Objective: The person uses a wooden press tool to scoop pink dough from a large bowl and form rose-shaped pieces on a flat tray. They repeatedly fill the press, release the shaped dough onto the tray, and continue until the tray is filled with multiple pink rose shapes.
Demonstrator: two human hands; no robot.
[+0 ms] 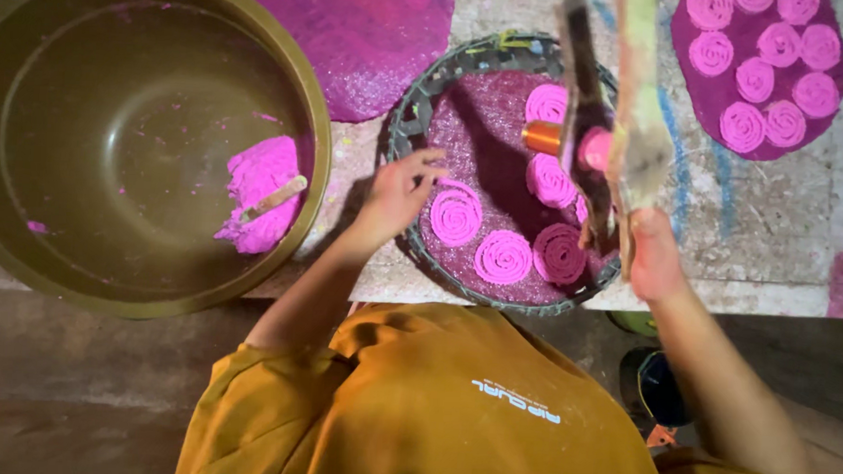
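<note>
Our left hand [397, 196], fingers spread, hovers beside soft pink spirals [456, 214]; lift them from beneath. Right hand [653, 257] grips the wooden press [602, 122].

One head camera looks straight down, close.

No packages, signs or screens appear. The only lettering is a small white print [516, 401] on the mustard-yellow shirt [452, 409], possibly a logo.

Left hand [397, 193] fingers spread, loose; right hand [653, 257] raised, grip closed.
</note>
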